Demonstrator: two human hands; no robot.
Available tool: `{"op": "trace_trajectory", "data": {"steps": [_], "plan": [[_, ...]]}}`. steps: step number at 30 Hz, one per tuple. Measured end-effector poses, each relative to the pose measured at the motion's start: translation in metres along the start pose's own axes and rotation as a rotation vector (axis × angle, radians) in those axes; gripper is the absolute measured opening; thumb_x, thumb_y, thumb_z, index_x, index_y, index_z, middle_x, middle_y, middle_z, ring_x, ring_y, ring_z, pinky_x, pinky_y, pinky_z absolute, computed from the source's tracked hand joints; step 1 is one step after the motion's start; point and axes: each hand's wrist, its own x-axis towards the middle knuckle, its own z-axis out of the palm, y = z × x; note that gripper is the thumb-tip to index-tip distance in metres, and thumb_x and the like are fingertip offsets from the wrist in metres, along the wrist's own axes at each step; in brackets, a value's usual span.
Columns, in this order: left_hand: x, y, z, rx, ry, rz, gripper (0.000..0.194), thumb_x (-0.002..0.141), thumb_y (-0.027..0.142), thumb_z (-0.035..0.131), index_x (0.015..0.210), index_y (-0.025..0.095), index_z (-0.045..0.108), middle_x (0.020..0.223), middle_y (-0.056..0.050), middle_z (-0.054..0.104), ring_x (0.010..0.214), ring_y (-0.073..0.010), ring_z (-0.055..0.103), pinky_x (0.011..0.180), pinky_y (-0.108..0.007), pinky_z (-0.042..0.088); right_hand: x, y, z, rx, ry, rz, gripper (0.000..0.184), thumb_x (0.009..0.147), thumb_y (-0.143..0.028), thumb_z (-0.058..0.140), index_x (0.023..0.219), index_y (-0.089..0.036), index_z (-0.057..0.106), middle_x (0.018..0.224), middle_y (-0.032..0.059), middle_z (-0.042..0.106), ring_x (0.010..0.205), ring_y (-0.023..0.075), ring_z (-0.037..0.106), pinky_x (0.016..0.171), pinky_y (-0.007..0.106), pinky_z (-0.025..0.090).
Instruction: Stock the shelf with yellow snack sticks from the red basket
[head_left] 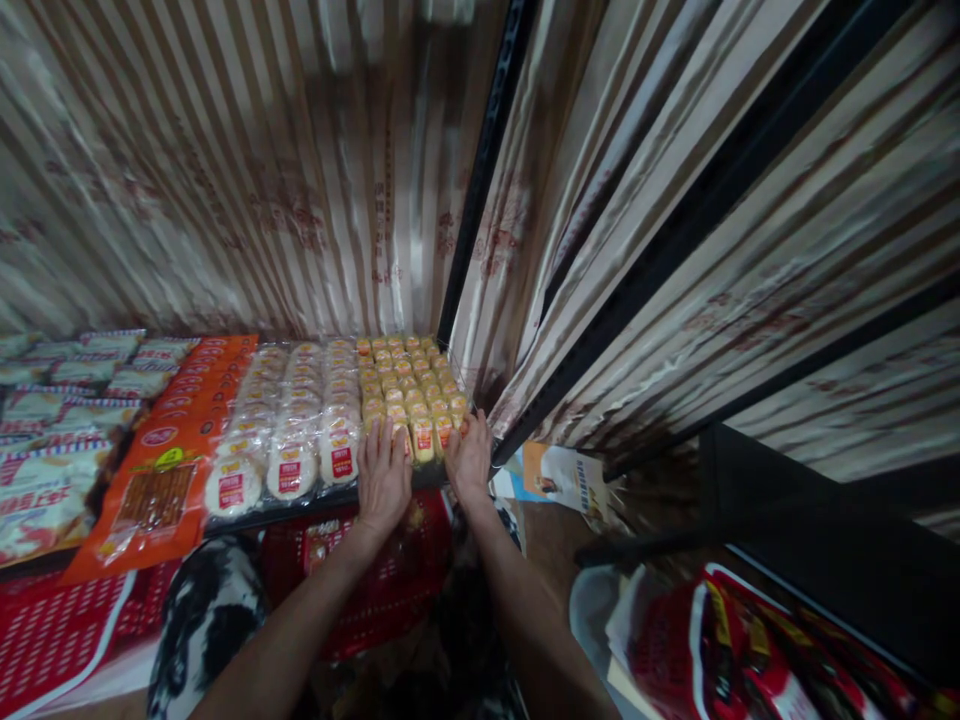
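Note:
Rows of small yellow snack packets (409, 385) fill the right end of a dark shelf (300, 508). My left hand (382, 470) rests flat on the front packets with its fingers stretched forward. My right hand (469, 458) presses against the right side of the same rows, fingers curled over the front corner packets. The two hands flank the front packets between them.
Left of the yellow rows lie round white cakes in clear wrap (289, 440), then orange snack bags (161, 470) and white-blue bags (52, 420). Cardboard walls rise behind. A black upright post (480, 180) stands at the shelf's right end. Red baskets (375, 580) sit below, red bags (720, 640) at lower right.

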Motion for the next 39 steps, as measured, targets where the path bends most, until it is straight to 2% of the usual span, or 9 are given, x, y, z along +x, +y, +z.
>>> {"op": "trace_trajectory", "data": {"steps": [4, 6, 9, 15, 18, 28, 39], "plan": [[0.002, 0.0, 0.0, 0.018, -0.017, -0.013, 0.042, 0.09, 0.023, 0.039, 0.128, 0.011, 0.05, 0.144, -0.016, 0.04, 0.139, -0.0297, 0.024, 0.111, -0.051, 0.023, 0.004, 0.001, 0.0, 0.057, 0.003, 0.065, 0.041, 0.087, -0.023, 0.037, 0.125, -0.009, 0.045, 0.124, 0.0184, 0.054, 0.118, 0.0257, 0.048, 0.099, 0.046, 0.038], [0.002, -0.001, 0.0, 0.02, -0.021, -0.022, 0.043, 0.09, 0.023, 0.039, 0.129, 0.012, 0.05, 0.143, -0.016, 0.041, 0.139, -0.0299, 0.023, 0.111, -0.052, 0.023, 0.005, 0.001, 0.0, 0.071, 0.006, 0.075, 0.048, 0.088, -0.026, 0.036, 0.132, -0.008, 0.038, 0.124, 0.0189, 0.055, 0.115, 0.0259, 0.049, 0.098, 0.046, 0.038], [0.002, -0.001, 0.002, 0.019, -0.019, -0.019, 0.044, 0.09, 0.024, 0.039, 0.131, 0.012, 0.049, 0.144, -0.016, 0.04, 0.14, -0.0297, 0.021, 0.111, -0.052, 0.021, 0.006, 0.001, 0.001, 0.083, 0.003, 0.047, 0.056, 0.09, -0.032, 0.035, 0.14, -0.007, 0.028, 0.132, 0.0205, 0.049, 0.122, 0.025, 0.045, 0.101, 0.043, 0.037], [0.001, 0.001, 0.003, 0.025, -0.031, -0.026, 0.049, 0.089, 0.034, 0.043, 0.136, 0.017, 0.044, 0.149, -0.015, 0.032, 0.141, -0.0323, 0.014, 0.111, -0.056, 0.019, 0.01, 0.002, 0.004, 0.06, -0.031, 0.0, 0.065, 0.091, -0.046, 0.035, 0.142, -0.009, 0.026, 0.143, 0.0187, 0.038, 0.133, 0.024, 0.036, 0.107, 0.042, 0.034], [0.003, 0.002, 0.003, 0.035, -0.042, -0.026, 0.054, 0.088, 0.04, 0.046, 0.138, 0.02, 0.041, 0.15, -0.014, 0.029, 0.142, -0.0341, 0.01, 0.111, -0.058, 0.016, 0.011, 0.003, 0.008, 0.019, -0.063, -0.038, 0.067, 0.09, -0.048, 0.035, 0.144, -0.008, 0.024, 0.147, 0.0186, 0.033, 0.136, 0.0249, 0.029, 0.108, 0.043, 0.032], [0.008, 0.004, 0.006, 0.043, -0.075, -0.011, 0.053, 0.087, 0.036, 0.047, 0.138, 0.024, 0.041, 0.15, -0.01, 0.031, 0.142, -0.0318, 0.014, 0.112, -0.058, 0.014, 0.01, 0.0, 0.017, -0.027, -0.09, -0.046, 0.068, 0.089, -0.051, 0.036, 0.143, -0.01, 0.026, 0.143, 0.0207, 0.035, 0.133, 0.0282, 0.032, 0.104, 0.048, 0.033], [0.015, 0.0, 0.009, 0.045, -0.084, 0.036, 0.054, 0.088, 0.034, 0.045, 0.14, 0.021, 0.038, 0.151, -0.011, 0.029, 0.142, -0.0314, 0.013, 0.113, -0.057, 0.013, 0.014, -0.007, 0.02, -0.015, -0.126, -0.038, 0.068, 0.089, -0.049, 0.037, 0.143, -0.009, 0.026, 0.146, 0.0208, 0.029, 0.136, 0.0284, 0.027, 0.104, 0.046, 0.033]]}}
